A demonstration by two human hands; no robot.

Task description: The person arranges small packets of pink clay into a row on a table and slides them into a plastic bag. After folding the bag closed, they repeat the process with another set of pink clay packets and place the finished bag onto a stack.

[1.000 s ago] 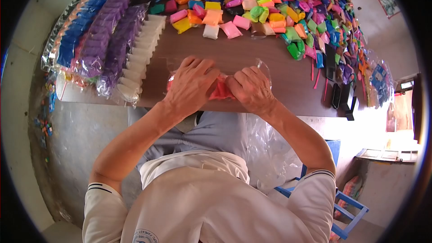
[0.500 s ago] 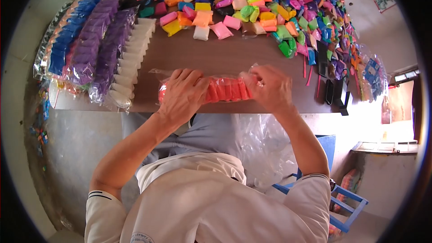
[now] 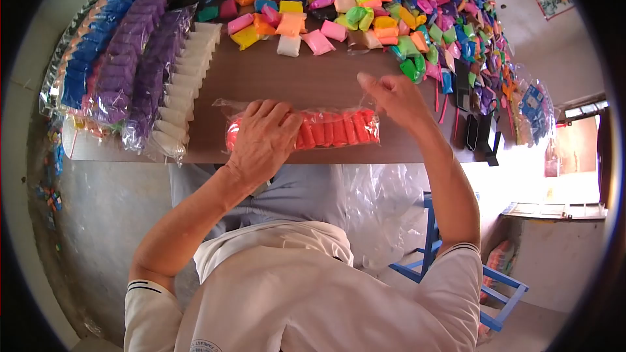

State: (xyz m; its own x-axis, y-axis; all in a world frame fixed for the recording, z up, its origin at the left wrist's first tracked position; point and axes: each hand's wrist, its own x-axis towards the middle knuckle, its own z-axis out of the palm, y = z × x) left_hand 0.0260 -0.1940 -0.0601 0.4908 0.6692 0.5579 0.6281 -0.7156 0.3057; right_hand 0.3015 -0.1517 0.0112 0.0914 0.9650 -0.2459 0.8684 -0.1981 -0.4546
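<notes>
A clear plastic bag with a row of red packets (image 3: 332,129) lies near the front edge of the brown table (image 3: 261,78). My left hand (image 3: 264,132) rests over the bag's left part, its fingers bent around it. Above and to the right of the bag's right end is my right hand (image 3: 396,99), raised, thumb toward the upper left and fingers curled. A strand of clear film seems to run from the bag's right end up toward that hand; whether the fingers pinch it is too small to tell.
Bagged rows of blue (image 3: 88,58), purple (image 3: 156,72) and white packets (image 3: 186,85) lie at the left. Many colourful packets (image 3: 365,16) cover the back and right. Black objects (image 3: 482,133) lie at the right edge; a blue stool (image 3: 502,293) stands below.
My right hand has lifted off the bag's right end, moving up and slightly right, and that end now shows. My left hand has stayed on the bag.
</notes>
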